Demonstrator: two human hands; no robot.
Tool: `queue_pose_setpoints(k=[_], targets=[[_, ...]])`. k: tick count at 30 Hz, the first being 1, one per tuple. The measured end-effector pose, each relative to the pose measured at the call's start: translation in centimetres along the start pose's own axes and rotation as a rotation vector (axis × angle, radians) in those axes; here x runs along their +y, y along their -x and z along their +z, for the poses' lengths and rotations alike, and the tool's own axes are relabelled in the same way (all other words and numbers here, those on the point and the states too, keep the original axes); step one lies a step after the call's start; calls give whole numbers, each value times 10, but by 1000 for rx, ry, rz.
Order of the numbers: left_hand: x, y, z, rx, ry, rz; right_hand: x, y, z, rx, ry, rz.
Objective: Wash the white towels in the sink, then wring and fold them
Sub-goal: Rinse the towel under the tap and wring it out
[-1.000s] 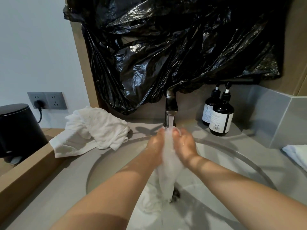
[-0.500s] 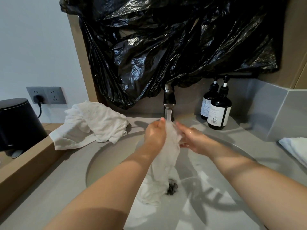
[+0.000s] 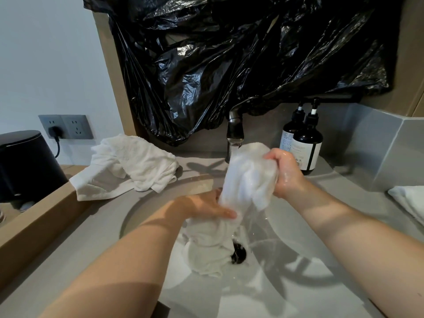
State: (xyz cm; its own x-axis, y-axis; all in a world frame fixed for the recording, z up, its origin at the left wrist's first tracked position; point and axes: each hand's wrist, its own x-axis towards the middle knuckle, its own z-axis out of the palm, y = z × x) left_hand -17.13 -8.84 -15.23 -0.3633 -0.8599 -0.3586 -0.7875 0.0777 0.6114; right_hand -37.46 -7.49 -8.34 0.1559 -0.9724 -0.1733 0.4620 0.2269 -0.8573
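Observation:
A wet white towel (image 3: 249, 180) hangs over the round sink (image 3: 146, 203), its top just under the running tap (image 3: 234, 134). My right hand (image 3: 284, 173) grips the towel's upper end, raised beside the spout. Lower down, my left hand (image 3: 206, 206) holds the towel's middle, thumb across the cloth. The towel's tail (image 3: 206, 246) trails into the basin next to the dark drain (image 3: 238, 253). A second white towel (image 3: 128, 168) lies crumpled on the counter left of the sink. A third white towel (image 3: 410, 203) shows at the right edge.
Two dark pump bottles (image 3: 305, 145) stand behind the sink on the right. A black plastic bag (image 3: 229, 65) covers the wall above the tap. A black bin (image 3: 25, 161) and a wall socket (image 3: 66, 126) with a plug are at the left.
My right hand has taken hold of the towel's top and lifted it toward the spout. My left hand has slid down the cloth toward the basin.

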Motion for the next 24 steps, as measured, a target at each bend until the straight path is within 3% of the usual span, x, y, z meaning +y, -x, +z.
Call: queue_pose_setpoints(k=[3,5,10,13,15,19,24], targets=[[-6,4,-2,-20,-91,-162,-9,-2,-8,-37,36,66],[-6,8,-6,34,-166,-187,-13,-5,-14,-59,249,150],[1,14,-12,104,90,-77,-2,-7,-37,-126,1508,420],[10,22,-15,57,376,-12,19,-9,-47,-311,1810,663],[17,22,-15,5,508,56,26,-11,-48,-414,1739,552],[24,18,-13,-25,673,139,31,-13,-36,-615,1181,294],[9,10,-19,173,714,151,30,-20,-32,-398,633,196]])
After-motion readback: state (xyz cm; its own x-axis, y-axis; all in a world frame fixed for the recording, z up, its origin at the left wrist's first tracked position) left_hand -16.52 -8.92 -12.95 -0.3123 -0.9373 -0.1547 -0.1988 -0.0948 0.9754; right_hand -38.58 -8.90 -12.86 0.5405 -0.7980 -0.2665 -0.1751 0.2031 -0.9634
